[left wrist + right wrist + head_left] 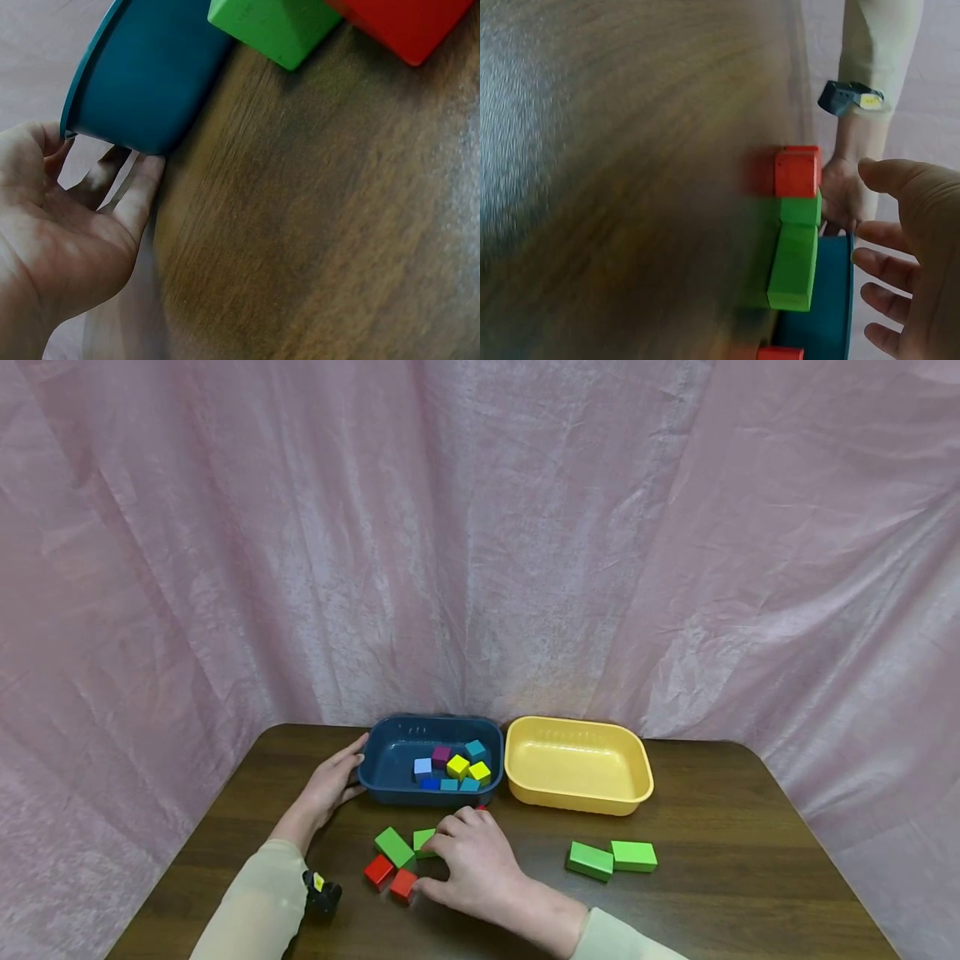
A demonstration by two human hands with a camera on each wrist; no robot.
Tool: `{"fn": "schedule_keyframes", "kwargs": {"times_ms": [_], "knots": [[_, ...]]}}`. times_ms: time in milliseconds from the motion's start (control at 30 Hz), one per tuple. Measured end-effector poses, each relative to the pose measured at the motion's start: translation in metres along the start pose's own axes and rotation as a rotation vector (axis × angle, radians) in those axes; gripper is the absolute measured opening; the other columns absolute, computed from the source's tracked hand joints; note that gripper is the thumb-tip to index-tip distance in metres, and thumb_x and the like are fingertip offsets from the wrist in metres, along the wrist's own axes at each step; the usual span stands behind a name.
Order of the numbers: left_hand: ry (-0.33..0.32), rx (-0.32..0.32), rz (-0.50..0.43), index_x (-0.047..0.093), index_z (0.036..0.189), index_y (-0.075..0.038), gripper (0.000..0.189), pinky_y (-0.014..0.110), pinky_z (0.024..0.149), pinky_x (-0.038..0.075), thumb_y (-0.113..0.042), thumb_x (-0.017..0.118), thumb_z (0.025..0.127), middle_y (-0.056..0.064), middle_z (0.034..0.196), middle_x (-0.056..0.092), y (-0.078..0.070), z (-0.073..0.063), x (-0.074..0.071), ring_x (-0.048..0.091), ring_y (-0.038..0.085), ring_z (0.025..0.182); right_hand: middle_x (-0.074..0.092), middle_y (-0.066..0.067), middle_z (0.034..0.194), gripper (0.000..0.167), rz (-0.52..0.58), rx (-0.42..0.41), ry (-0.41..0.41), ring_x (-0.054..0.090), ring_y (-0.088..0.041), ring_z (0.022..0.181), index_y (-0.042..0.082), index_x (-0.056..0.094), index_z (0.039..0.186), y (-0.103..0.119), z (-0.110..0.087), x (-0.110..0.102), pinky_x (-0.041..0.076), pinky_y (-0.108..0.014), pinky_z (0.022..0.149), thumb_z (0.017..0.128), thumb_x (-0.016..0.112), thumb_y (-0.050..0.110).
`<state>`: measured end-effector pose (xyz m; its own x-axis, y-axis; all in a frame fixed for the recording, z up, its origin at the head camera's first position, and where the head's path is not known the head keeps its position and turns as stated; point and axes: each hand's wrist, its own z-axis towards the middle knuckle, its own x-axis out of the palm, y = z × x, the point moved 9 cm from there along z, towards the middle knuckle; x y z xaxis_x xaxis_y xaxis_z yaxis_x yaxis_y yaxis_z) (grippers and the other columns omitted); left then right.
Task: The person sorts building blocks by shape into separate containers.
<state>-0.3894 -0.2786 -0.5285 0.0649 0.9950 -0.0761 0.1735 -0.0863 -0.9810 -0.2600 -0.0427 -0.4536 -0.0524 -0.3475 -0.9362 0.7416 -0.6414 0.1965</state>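
At the left end of the dark blue basket [420, 797], my left hand [322, 789] rests its outstretched fingers [135, 199] against the outer wall, close to rim and base. The basket holds several small cubes: yellow [457, 767], purple [441, 757], light blue [422, 768] and teal. My right hand [480, 864] hovers with spread fingers over loose blocks in front of the basket, nothing held. Under and beside it lie green blocks [394, 847] and red blocks [378, 872]. Another red block [482, 808] is mostly hidden behind that hand.
A yellow basket [573, 800] stands right of the blue one. Two green blocks, a darker one [589, 861] and a lighter one [633, 857], lie in front of it. A pink curtain [480, 543] hangs behind the wooden table [720, 877].
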Motion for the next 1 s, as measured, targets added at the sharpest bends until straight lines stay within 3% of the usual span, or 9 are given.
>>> {"fn": "schedule_keyframes", "kwargs": {"times_ms": [200, 500, 767, 1000], "knots": [[0.004, 0.005, 0.006, 0.027, 0.164, -0.026, 0.053, 0.050, 0.110, 0.042, -0.027, 0.039, 0.112, 0.015, 0.165, 0.028, -0.001, 0.001, 0.000, 0.043, 0.036, 0.141, 0.062, 0.012, 0.096, 0.041, -0.039, -0.013, 0.043, 0.048, -0.010, 0.099, 0.029, 0.080, 0.096, 0.009, 0.002, 0.012, 0.045, -0.034, 0.088, 0.084, 0.072, 0.067], [0.002, 0.001, 0.000, 0.028, 0.163, -0.027, 0.053, 0.050, 0.110, 0.042, -0.028, 0.040, 0.112, 0.015, 0.166, 0.027, 0.001, 0.001, -0.001, 0.044, 0.036, 0.141, 0.057, 0.010, 0.087, 0.039, -0.144, -0.045, -0.013, 0.048, -0.013, 0.093, 0.028, 0.075, 0.077, 0.021, 0.006, 0.015, 0.043, -0.033, 0.082, 0.081, 0.075, 0.067], [0.001, -0.001, 0.007, 0.028, 0.164, -0.025, 0.054, 0.049, 0.109, 0.043, -0.029, 0.041, 0.112, 0.016, 0.165, 0.028, 0.001, 0.001, 0.001, 0.045, 0.035, 0.140, 0.058, 0.011, 0.088, 0.032, -0.122, -0.028, 0.032, 0.047, -0.012, 0.092, 0.030, 0.079, 0.084, 0.019, 0.008, 0.020, 0.043, -0.032, 0.082, 0.083, 0.076, 0.062], [0.003, 0.002, 0.005, 0.028, 0.164, -0.026, 0.053, 0.047, 0.108, 0.045, -0.027, 0.040, 0.112, 0.016, 0.165, 0.029, 0.000, 0.000, 0.000, 0.045, 0.035, 0.139, 0.058, 0.011, 0.089, 0.031, -0.114, -0.034, 0.009, 0.046, -0.012, 0.092, 0.030, 0.078, 0.081, 0.020, 0.008, 0.020, 0.043, -0.032, 0.082, 0.083, 0.077, 0.061]]}}
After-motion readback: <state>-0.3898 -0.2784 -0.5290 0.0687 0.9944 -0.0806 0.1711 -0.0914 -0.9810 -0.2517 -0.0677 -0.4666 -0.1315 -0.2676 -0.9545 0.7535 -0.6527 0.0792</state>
